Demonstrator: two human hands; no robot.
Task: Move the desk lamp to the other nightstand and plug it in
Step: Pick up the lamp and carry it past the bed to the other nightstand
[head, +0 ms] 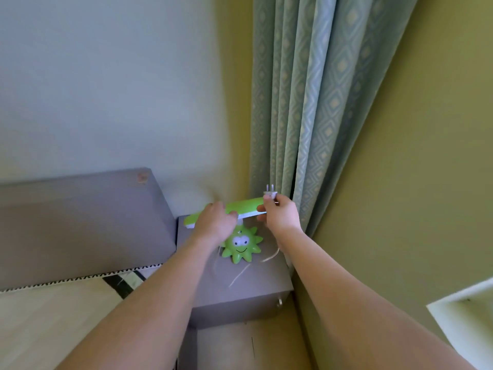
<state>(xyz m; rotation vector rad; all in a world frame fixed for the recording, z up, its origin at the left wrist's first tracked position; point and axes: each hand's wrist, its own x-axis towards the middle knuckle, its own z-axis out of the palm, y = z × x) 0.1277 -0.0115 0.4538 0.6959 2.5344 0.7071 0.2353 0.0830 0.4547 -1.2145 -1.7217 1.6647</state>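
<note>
A green desk lamp stands on a grey nightstand; its star-shaped base has a cartoon face and its long green head lies crosswise above. My left hand grips the middle of the lamp head. My right hand holds the white plug at the head's right end, prongs pointing up. The white cord trails loosely across the nightstand top. No wall socket is in view.
A grey padded headboard and the bed lie left of the nightstand. A blue-green patterned curtain hangs right behind it against a yellow wall. A white piece of furniture juts in at the lower right.
</note>
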